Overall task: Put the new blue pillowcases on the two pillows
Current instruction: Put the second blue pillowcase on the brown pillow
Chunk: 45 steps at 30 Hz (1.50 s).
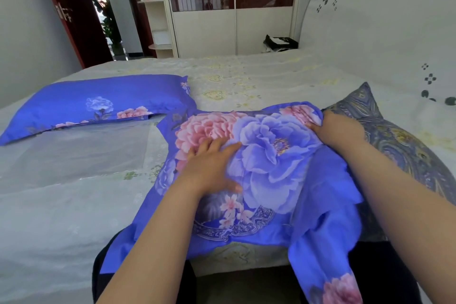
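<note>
- One pillow (pixel 93 103) already wears its blue floral case and lies on the bed (pixel 74 205), well apart to my left; the job is half done, I judge.
- The second pillowcase (pixel 269 170) lies bunched in front of me, over the near end of the paisley pillow (pixel 394 140).
- My right hand (pixel 338 128) clutches the case's far edge against that pillow.
- My left hand (pixel 209 168) lies flat on the big flower print, fingers straight, holding nothing.
- To do this well I would find the opening, keep the left pressing, and draw the edge evenly along the pillow so the corners seat without twisting.
</note>
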{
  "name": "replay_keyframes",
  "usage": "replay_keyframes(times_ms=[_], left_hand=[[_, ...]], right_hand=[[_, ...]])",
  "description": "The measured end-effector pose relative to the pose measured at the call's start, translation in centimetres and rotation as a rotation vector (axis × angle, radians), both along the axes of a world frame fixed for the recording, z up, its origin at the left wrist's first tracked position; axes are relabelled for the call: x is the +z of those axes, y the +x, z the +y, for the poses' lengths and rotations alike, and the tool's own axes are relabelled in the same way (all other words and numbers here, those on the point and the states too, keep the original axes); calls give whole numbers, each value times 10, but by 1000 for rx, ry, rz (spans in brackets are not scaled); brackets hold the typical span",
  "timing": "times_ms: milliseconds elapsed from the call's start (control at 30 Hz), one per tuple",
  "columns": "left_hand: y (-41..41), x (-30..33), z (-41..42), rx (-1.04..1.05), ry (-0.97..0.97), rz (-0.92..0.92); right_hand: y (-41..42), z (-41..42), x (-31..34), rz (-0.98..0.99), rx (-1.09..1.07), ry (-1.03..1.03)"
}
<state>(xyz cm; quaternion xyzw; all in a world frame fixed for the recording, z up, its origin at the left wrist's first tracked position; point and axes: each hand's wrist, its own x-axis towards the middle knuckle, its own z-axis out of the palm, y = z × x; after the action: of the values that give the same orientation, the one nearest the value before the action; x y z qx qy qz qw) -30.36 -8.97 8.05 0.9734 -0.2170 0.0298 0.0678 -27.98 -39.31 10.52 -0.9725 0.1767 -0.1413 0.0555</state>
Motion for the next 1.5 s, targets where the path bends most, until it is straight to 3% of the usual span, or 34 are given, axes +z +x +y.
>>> replay_keyframes(times_ms=[67, 167, 234, 334, 467, 534, 601, 701, 835, 935, 1035, 1102, 1169, 1235, 1269, 1402, 1502], left_hand=[[-1, -6, -3, 38, -67, -265], [-1, -10, -2, 40, -358, -565], [2, 2, 6, 59, -523, -659], [12, 39, 21, 117, -502, -751], [48, 48, 42, 240, -483, -578], [63, 17, 50, 293, -451, -386], [64, -17, 52, 317, -378, -253], [56, -32, 57, 266, -502, -325], [41, -32, 61, 319, -833, -392], [31, -45, 59, 441, -831, -543], [28, -56, 61, 461, -941, -474], [30, -61, 67, 418, -999, -404], [34, -64, 74, 363, -935, -384], [37, -66, 73, 294, -720, -394], [38, -68, 69, 236, -597, -404], [38, -72, 50, 194, -405, -417], [40, -69, 53, 207, -286, -383]], right_hand=[[0, 6, 7, -87, 0, 145], [-3, 8, 35, -268, 30, 302], [0, 12, 52, -371, 55, 317], [15, 28, 69, -477, 71, 297], [37, 66, 67, -301, 37, 268], [38, 94, 45, -122, 86, 384], [22, 123, 16, -82, 154, 414], [-17, 152, -21, -259, 156, 398], [-55, 176, -41, -493, 92, 690], [-63, 191, -56, -500, 16, 887], [-65, 195, -66, -477, 19, 1023], [-69, 187, -62, -412, 47, 952], [-76, 159, -58, -304, 90, 639], [-82, 117, -59, -249, 38, 340], [-84, 97, -61, -251, -20, 289], [-79, 70, -69, -249, -118, 406], [-72, 73, -58, -487, -59, 442]])
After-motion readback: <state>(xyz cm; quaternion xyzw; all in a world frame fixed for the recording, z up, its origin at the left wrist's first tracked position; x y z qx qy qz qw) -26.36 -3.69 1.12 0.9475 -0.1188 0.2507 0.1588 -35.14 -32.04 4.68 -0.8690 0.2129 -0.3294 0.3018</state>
